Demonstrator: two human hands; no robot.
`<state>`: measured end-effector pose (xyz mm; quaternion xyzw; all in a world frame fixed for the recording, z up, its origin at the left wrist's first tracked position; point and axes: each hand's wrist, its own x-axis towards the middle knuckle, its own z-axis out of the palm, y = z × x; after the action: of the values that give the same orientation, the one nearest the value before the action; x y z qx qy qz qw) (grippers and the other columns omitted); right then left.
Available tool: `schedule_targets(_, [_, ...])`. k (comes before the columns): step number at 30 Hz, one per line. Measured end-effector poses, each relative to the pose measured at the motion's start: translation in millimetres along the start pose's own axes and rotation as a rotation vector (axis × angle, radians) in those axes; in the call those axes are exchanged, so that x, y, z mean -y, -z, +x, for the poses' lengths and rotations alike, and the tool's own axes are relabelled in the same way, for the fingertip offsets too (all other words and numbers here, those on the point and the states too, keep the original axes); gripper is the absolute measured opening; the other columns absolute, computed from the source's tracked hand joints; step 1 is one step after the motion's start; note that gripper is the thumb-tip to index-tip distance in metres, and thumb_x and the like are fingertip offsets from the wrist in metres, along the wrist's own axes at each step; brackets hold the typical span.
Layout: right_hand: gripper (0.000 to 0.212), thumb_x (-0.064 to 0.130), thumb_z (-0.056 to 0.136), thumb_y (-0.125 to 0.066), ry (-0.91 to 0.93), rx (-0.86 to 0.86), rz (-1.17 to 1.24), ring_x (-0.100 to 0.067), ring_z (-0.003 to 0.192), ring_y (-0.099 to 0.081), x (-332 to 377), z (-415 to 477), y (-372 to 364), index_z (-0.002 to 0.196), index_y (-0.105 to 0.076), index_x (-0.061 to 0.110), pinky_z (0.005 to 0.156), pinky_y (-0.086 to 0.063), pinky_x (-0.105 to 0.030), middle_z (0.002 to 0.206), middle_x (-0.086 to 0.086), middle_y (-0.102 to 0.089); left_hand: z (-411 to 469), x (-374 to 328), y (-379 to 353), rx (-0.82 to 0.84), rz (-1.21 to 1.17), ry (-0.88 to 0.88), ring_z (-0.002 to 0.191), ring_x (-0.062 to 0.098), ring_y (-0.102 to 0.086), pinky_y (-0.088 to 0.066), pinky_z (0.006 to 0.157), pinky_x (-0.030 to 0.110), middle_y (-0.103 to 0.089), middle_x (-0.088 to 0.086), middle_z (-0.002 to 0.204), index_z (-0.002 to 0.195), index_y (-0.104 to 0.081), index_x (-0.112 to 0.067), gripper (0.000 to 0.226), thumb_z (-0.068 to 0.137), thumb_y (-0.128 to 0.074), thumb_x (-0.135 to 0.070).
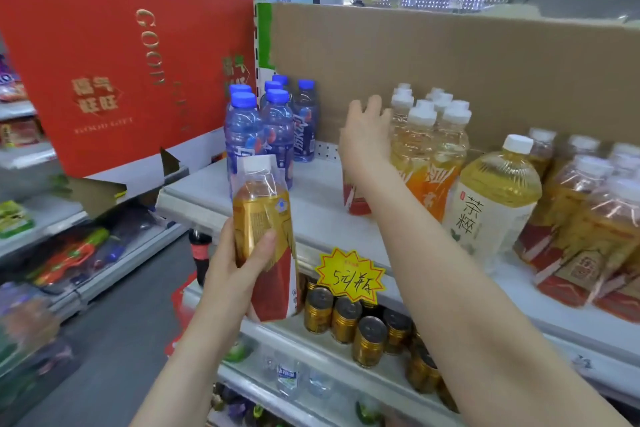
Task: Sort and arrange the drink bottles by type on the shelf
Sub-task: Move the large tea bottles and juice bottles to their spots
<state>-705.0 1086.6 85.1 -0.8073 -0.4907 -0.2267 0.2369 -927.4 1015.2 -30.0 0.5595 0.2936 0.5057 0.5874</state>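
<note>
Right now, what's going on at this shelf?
A person is sorting bottles on the shelf. The left hand grips a gold-and-red tea bottle in front of the shelf edge. The right hand reaches to the white-capped orange-label bottles; whether it grips one is hidden. Blue-capped bottles stand grouped at the left.

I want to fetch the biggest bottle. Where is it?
Look at the top shelf, in front of the brown cardboard sheet. Right of the orange-labelled tea bottles stands the big tea bottle. It alone is wide, with a white label and pale yellow drink.
</note>
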Motion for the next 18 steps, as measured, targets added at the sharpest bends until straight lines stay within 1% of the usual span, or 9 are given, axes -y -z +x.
schedule_targets(3, [0.025, 0.016, 0.100, -0.059, 0.010, -0.026, 0.163, -0.037, 0.119, -0.045, 2, -8, 5, 0.124, -0.061, 0.009, 0.103, -0.042, -0.041, 0.137, -0.017, -0.044, 5, -2, 6, 0.031, -0.028, 0.010, 0.104, 0.016, -0.070, -0.055, 0.090, 0.036, -0.073, -0.011, 0.109, 0.114, -0.060, -0.043, 0.037, 0.081, -0.075, -0.044])
schedule_targets(5, [0.022, 0.014, 0.100, -0.060, -0.015, -0.002, 0.299, -0.035, 0.122, -0.045, -1, -14, 11, 0.121, -0.067, 0.013, 0.106, -0.040, -0.040, 0.134, -0.015, -0.046, 9, -2, 9, 0.064, -0.039, 0.020, 0.105, 0.018, -0.070, -0.055, 0.089, 0.037, -0.073, -0.008, 0.111, 0.118, -0.060, -0.041, 0.039, 0.081, -0.074, -0.046])
schedule_targets(7, [0.022, 0.017, 0.098, -0.062, -0.061, 0.013, 0.428, -0.032, 0.121, -0.050, -4, -19, 20, 0.119, -0.069, 0.018, 0.105, -0.045, -0.041, 0.129, -0.011, -0.049, 13, -1, 11, 0.103, -0.047, 0.022, 0.106, 0.021, -0.070, -0.055, 0.091, 0.042, -0.072, -0.004, 0.116, 0.125, -0.059, -0.039, 0.055, 0.075, -0.075, -0.054])
schedule_targets(9, [0.023, 0.022, 0.097, -0.066, -0.079, 0.035, 0.533, -0.025, 0.118, -0.054, -4, -23, 27, 0.120, -0.069, 0.021, 0.101, -0.047, -0.035, 0.126, -0.007, -0.051, 17, 1, 12, 0.131, -0.063, 0.028, 0.106, 0.019, -0.071, -0.056, 0.089, 0.042, -0.071, -0.005, 0.118, 0.128, -0.057, -0.039, 0.066, 0.067, -0.071, -0.060])
schedule_targets(10, [0.026, 0.024, 0.096, -0.067, -0.071, 0.044, 0.549, -0.021, 0.117, -0.055, -1, -26, 28, 0.122, -0.068, 0.020, 0.098, -0.044, -0.030, 0.127, -0.006, -0.052, 18, 2, 11, 0.137, -0.069, 0.029, 0.105, 0.018, -0.071, -0.056, 0.088, 0.041, -0.072, -0.006, 0.118, 0.127, -0.057, -0.040, 0.067, 0.065, -0.071, -0.061])
schedule_targets(12, [0.036, 0.029, 0.096, -0.068, -0.065, 0.040, 0.559, -0.017, 0.117, -0.055, 4, -38, 23, 0.130, -0.063, 0.019, 0.095, -0.042, -0.026, 0.130, -0.004, -0.052, 20, 3, 10, 0.153, -0.095, 0.031, 0.104, 0.016, -0.071, -0.055, 0.086, 0.039, -0.072, -0.008, 0.116, 0.123, -0.058, -0.042, 0.063, 0.064, -0.071, -0.061])
schedule_targets(14, [0.063, 0.033, 0.090, -0.075, -0.089, 0.059, 0.643, -0.013, 0.118, -0.053, 6, -56, 12, 0.144, -0.045, 0.025, 0.096, -0.043, -0.026, 0.138, -0.001, -0.049, 21, 4, 11, 0.160, -0.105, 0.039, 0.105, 0.015, -0.071, -0.055, 0.087, 0.039, -0.072, -0.009, 0.117, 0.123, -0.058, -0.044, 0.062, 0.065, -0.071, -0.061])
schedule_targets(16, [0.086, 0.031, 0.082, -0.083, -0.134, 0.062, 0.774, -0.011, 0.118, -0.056, 4, -75, -1, 0.149, -0.029, 0.036, 0.101, -0.050, -0.034, 0.141, 0.006, -0.050, 22, 5, 12, 0.163, -0.106, 0.056, 0.106, 0.015, -0.070, -0.054, 0.089, 0.042, -0.071, -0.010, 0.119, 0.125, -0.057, -0.045, 0.065, 0.064, -0.071, -0.063])
schedule_targets(18, [0.088, 0.030, 0.080, -0.084, -0.174, 0.018, 0.840, -0.016, 0.117, -0.063, 3, -85, -5, 0.147, -0.028, 0.041, 0.101, -0.054, -0.043, 0.140, 0.004, -0.056, 22, 6, 13, 0.168, -0.109, 0.064, 0.107, 0.016, -0.070, -0.054, 0.090, 0.043, -0.070, -0.010, 0.120, 0.124, -0.057, -0.046, 0.065, 0.063, -0.071, -0.064])
